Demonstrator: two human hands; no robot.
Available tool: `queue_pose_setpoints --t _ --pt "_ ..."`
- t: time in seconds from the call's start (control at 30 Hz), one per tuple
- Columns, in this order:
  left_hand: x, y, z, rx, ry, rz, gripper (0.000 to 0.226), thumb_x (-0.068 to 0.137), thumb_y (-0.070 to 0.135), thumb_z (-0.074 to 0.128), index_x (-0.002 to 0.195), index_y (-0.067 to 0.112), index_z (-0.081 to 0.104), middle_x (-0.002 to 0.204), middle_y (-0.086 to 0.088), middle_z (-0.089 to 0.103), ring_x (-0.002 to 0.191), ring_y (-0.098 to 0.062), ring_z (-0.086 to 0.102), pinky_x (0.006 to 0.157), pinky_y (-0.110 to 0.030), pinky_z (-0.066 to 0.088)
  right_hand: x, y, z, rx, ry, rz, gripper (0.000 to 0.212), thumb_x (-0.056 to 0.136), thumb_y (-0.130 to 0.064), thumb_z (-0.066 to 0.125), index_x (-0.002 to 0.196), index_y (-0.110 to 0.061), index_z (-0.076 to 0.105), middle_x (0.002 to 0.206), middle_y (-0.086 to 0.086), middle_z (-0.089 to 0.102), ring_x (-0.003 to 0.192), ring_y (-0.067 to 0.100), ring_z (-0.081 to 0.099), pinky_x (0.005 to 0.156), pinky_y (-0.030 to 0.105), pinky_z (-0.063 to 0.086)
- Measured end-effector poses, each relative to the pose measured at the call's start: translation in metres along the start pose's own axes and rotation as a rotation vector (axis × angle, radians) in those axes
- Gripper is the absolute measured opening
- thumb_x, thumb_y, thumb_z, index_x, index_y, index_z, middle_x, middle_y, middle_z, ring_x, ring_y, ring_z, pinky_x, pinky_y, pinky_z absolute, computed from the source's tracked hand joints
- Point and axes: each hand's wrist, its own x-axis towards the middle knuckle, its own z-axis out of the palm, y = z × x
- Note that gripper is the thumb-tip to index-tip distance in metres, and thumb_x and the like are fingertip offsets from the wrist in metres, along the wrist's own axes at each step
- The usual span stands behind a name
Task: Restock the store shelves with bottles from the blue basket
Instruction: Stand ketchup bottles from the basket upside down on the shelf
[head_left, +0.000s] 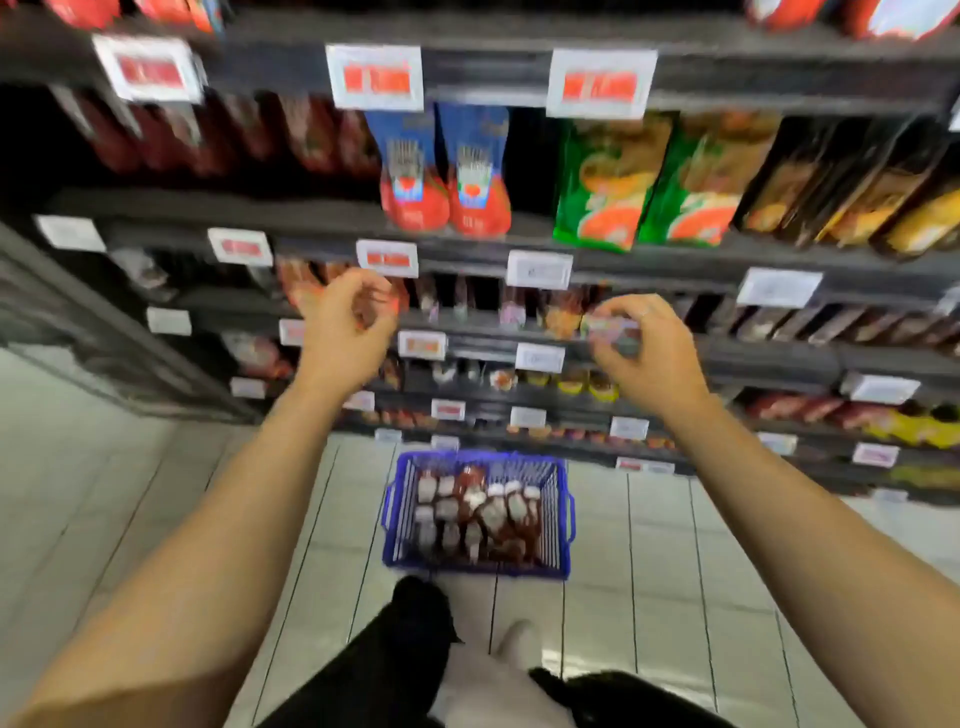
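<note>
The blue basket (555, 519) stands on the tiled floor at the foot of the shelves, below and between my arms. It holds several dark red bottles (480, 512) with white caps, lying side by side. My left hand (345, 332) is raised in front of the middle shelf (649, 262), its fingers loosely curled with nothing in them. My right hand (647, 358) hovers at the same height further right, fingers also curled and apart, close to small items on the shelf. The picture is motion-blurred.
Dark shelves carry red-and-blue sauce pouches (444, 171), green packets (649, 182) and dark packets at right, with price tags (600, 83) along the edges. Lower shelves hold small jars and bottles. My legs and one foot (514, 642) show near the bottom edge.
</note>
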Motion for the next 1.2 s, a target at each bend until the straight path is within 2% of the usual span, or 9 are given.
queue_pose_setpoints --t 0.1,0.23,0.3,0.4,0.63,0.77,0.93,1.07,1.2 --pt "-0.062 -0.048 0.039 0.072 -0.222 -0.320 0.011 0.086 -0.005 0.065 0.094 0.002 0.063 0.091 -0.017 0.069 0.083 -0.025 0.064 0.084 -0.036 0.051 -0.050 0.045 0.038 0.026 -0.205 0.233 0.027 0.087 -0.010 0.075 0.112 -0.004 0.070 0.115 0.014 0.065 0.102 0.024 0.061 0.084 0.023 0.045" --pt "-0.133 -0.111 0.085 0.085 -0.439 -0.640 0.026 0.086 -0.019 0.059 0.089 0.007 0.061 0.078 -0.004 0.061 0.065 -0.002 0.061 0.065 -0.014 0.048 -0.120 0.099 0.092 0.066 -0.379 0.534 0.020 0.085 -0.010 0.078 0.100 -0.001 0.066 0.104 0.010 0.067 0.094 0.029 0.063 0.082 0.037 0.050" --pt "-0.161 -0.143 0.106 0.161 -0.492 -0.697 0.023 0.086 -0.021 0.056 0.090 0.001 0.063 0.081 -0.008 0.062 0.074 -0.010 0.061 0.071 -0.021 0.049 -0.150 0.120 0.118 0.092 -0.433 0.658 0.018 0.085 -0.008 0.078 0.098 -0.003 0.067 0.106 0.009 0.070 0.094 0.029 0.067 0.087 0.038 0.053" --pt "-0.195 -0.190 0.134 0.300 -0.612 -0.749 0.011 0.088 0.008 0.070 0.099 0.008 0.071 0.101 -0.006 0.070 0.094 -0.023 0.064 0.084 -0.030 0.049 -0.185 0.152 0.163 0.066 -0.478 0.718 0.021 0.083 -0.010 0.079 0.102 -0.007 0.071 0.105 0.012 0.073 0.093 0.031 0.070 0.085 0.029 0.050" --pt "-0.232 -0.312 0.224 0.395 -0.767 -0.812 0.011 0.089 0.021 0.065 0.099 0.017 0.062 0.102 -0.005 0.065 0.100 -0.029 0.063 0.074 -0.026 0.041 -0.226 0.231 0.302 0.009 -0.702 0.796 0.028 0.087 -0.025 0.073 0.112 -0.015 0.066 0.110 -0.001 0.068 0.095 0.020 0.064 0.065 0.019 0.039" --pt "-0.234 -0.404 0.286 0.413 -0.762 -0.880 0.035 0.091 0.023 0.068 0.123 0.011 0.062 0.123 -0.012 0.066 0.115 -0.033 0.061 0.085 -0.030 0.043 -0.230 0.279 0.398 0.002 -0.772 0.764 0.022 0.085 -0.024 0.073 0.105 -0.018 0.067 0.097 -0.003 0.063 0.095 0.024 0.063 0.060 0.017 0.040" --pt "-0.226 -0.524 0.361 0.291 -0.650 -0.907 0.043 0.085 0.018 0.074 0.124 0.005 0.060 0.109 -0.008 0.066 0.111 -0.034 0.065 0.076 -0.022 0.046 -0.221 0.350 0.517 0.003 -0.904 0.587 0.037 0.091 -0.022 0.070 0.127 -0.013 0.064 0.116 0.003 0.068 0.118 0.030 0.062 0.091 0.021 0.049" --pt "-0.222 -0.590 0.419 0.412 -0.584 -0.880 0.078 0.086 0.045 0.072 0.148 0.009 0.042 0.136 -0.019 0.058 0.123 -0.039 0.057 0.096 -0.040 0.052 -0.204 0.402 0.601 -0.127 -0.927 0.594 0.065 0.084 -0.039 0.077 0.138 -0.010 0.053 0.131 0.013 0.060 0.123 0.035 0.056 0.104 0.042 0.046" --pt "-0.225 -0.627 0.461 0.546 -0.490 -0.980 0.099 0.084 0.058 0.071 0.154 0.005 0.027 0.146 -0.021 0.047 0.134 -0.038 0.048 0.098 -0.042 0.046 -0.190 0.438 0.663 -0.271 -0.906 0.494 0.108 0.078 -0.047 0.081 0.159 -0.012 0.019 0.155 0.017 0.039 0.141 0.036 0.039 0.111 0.043 0.035"
